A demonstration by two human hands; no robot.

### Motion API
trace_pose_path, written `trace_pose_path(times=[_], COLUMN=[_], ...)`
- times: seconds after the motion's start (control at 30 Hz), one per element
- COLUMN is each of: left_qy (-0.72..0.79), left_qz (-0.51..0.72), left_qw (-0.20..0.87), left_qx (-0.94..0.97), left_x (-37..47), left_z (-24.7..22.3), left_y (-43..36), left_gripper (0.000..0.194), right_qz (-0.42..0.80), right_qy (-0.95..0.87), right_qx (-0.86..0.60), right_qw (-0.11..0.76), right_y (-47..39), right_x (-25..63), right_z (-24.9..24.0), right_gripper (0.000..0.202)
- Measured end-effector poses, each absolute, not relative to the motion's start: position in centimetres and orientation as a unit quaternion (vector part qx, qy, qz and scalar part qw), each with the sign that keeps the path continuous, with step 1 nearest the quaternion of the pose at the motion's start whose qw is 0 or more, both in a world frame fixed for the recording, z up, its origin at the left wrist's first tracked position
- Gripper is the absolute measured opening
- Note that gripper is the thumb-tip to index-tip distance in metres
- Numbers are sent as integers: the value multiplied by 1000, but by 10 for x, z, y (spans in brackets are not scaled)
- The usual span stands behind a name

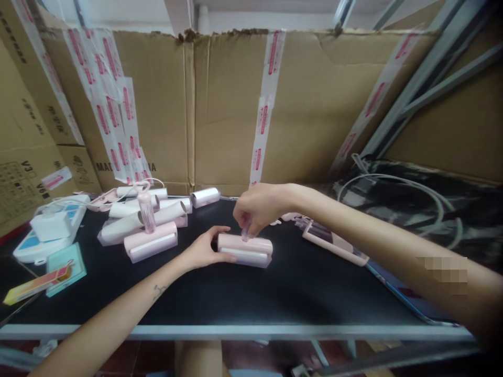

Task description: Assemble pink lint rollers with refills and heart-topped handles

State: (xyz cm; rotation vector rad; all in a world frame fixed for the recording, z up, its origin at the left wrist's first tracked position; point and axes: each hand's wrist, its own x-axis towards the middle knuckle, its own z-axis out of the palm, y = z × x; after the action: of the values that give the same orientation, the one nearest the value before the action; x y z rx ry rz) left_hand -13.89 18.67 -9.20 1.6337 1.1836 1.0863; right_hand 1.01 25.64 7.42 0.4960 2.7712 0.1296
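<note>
Left hand (204, 248), half-curled, grips the central pink roller (251, 246) by its nine-o'clock end, right hand (257, 207) tightly pinches a translucent handle (245, 233) at twelve, seating unconfirmed; the handled unit (153, 241) at nine o'clock appears complete, white cylinders (121, 225) at ten apparently outstanding.

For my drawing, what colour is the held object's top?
The top is pale pink; see head view.

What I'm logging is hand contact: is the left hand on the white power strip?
No, the left hand grips a pink roller by one end.
</note>
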Motion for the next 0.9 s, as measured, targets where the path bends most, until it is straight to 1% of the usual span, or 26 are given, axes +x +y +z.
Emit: trace_pose_path(times=[0.1, 0.2, 0.3, 0.4, 0.47, 0.53, 0.57, 0.63, 0.67, 0.7, 0.77, 0.8, 0.83, 0.9], left_qy=[432, 383, 348, 353, 378, 418, 441, 481, 493, 497, 487, 476, 464, 433], left_qz=[430, 443, 469, 467, 437, 389, 363, 321, 305, 296, 304, 324, 355, 437], left_qw=[457, 491, 522, 522, 487, 422, 388, 345, 341, 344, 351, 350, 347, 334], left_qx=[648, 645, 621, 620, 655, 704, 723, 739, 740, 740, 740, 738, 734, 714], left_x=[-144, -148, -149, -149, -150, -153, -155, -159, -161, -162, -163, -163, -162, -157], left_z=[-93, -97, -102, -101, -96, -87, -83, -75, -72, -71, -69, -67, -65, -57], left_y=[192, 197, 201, 200, 196, 190, 187, 180, 177, 175, 172, 172, 171, 172], left_gripper=[75, 69, 69, 70, 71, 74, 76, 82, 85, 90, 98, 99, 97, 85], right_qz=[73, 98, 97, 83, 44, -62, -119, -160, -124, -53, 3, 27, 47, 88], right_qy=[969, 962, 953, 953, 960, 967, 967, 957, 950, 943, 932, 926, 919, 902], right_qx=[163, 140, 143, 161, 175, 190, 202, 240, 273, 313, 348, 364, 380, 411], right_qw=[173, 213, 251, 241, 212, 155, 102, -28, -84, -102, -97, -93, -94, -100], right_y=[252, 247, 245, 244, 246, 256, 264, 287, 301, 314, 335, 343, 348, 352], right_x=[8, 1, -6, -4, 2, 7, 8, 8, 7, 7, 11, 17, 26, 51], right_z=[75, 74, 72, 73, 76, 80, 80, 75, 69, 61, 43, 33, 24, 8], right_gripper=[21, 22, 25, 28, 36, 49, 53, 49, 44, 37, 23, 19, 19, 24])
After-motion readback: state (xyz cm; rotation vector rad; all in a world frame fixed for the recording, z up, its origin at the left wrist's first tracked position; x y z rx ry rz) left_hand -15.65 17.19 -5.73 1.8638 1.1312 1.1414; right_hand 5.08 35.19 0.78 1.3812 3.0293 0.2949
